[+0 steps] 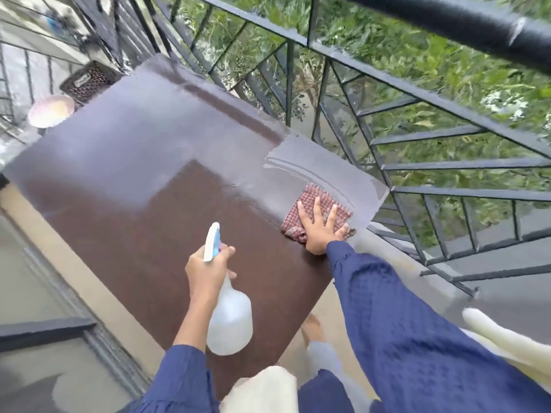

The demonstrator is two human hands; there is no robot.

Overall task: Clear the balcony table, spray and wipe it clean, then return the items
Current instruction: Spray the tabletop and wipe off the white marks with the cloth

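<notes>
A brown balcony table (pixel 143 174) fills the middle of the view, shiny and wet near its right corner. My left hand (pixel 205 269) grips the neck of a clear spray bottle (pixel 229 323) with a white and blue trigger head, held just above the table's near part. My right hand (pixel 320 228) presses flat, fingers spread, on a folded red checked cloth (pixel 316 204) lying near the table's right edge.
A dark metal railing (pixel 402 162) runs close along the table's far and right sides, with greenery beyond. A dark woven basket (pixel 89 80) and a pale bowl (pixel 50 110) sit past the table's far left corner. My bare foot (pixel 311 326) stands on the floor beside the table.
</notes>
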